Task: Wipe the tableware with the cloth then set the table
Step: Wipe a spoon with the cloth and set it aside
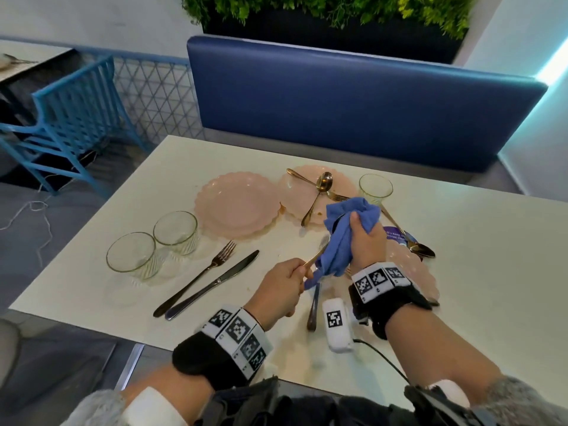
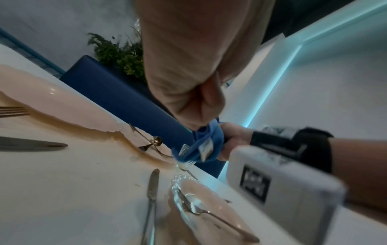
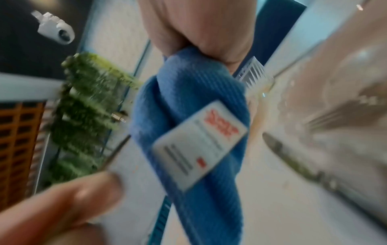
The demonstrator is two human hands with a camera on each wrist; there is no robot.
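My left hand (image 1: 296,276) pinches the thin gold handle of a piece of cutlery (image 1: 313,259). Its head is partly wrapped in the blue cloth (image 1: 341,238), so I cannot tell what kind it is. My right hand (image 1: 362,229) grips the bunched cloth around that head, just above the table. In the right wrist view the cloth (image 3: 188,102) shows a white label and hangs from my curled fingers (image 3: 211,29). The left wrist view shows my left hand (image 2: 188,86) next to the cloth (image 2: 209,144). A clean pink plate (image 1: 236,204) lies at the table's middle.
A second pink plate (image 1: 295,192) holds gold spoons and a fork. A third plate (image 1: 415,272) lies under my right wrist. Two glasses (image 1: 132,256) stand left and one glass (image 1: 375,189) at the back. A fork (image 1: 196,278), two knives (image 1: 215,282) and a white tagged device (image 1: 336,324) lie near.
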